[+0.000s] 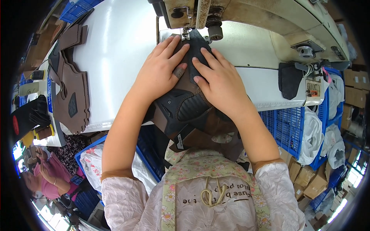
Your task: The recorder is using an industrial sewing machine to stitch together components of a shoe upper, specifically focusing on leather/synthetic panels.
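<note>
A brown and black shoe upper (189,107) lies under the sewing machine's presser foot (185,34), its stitched near part hanging over the table edge. On top of it runs a dark grey strip (196,42), which reaches up beside the foot. My left hand (162,71) rests flat on the upper's left side, fingers stretched toward the foot; a grey band wraps one digit near the strip. With fingers spread, my right hand (221,82) presses the right side of the strip and upper. Part of the upper is hidden beneath both hands.
The sewing machine's arm (250,17) spans the top right. Brown cut pieces (73,92) are stacked on the table's left; a black piece (290,81) lies at right. Blue crates (283,125) stand below the right edge. Another person (50,175) sits at lower left.
</note>
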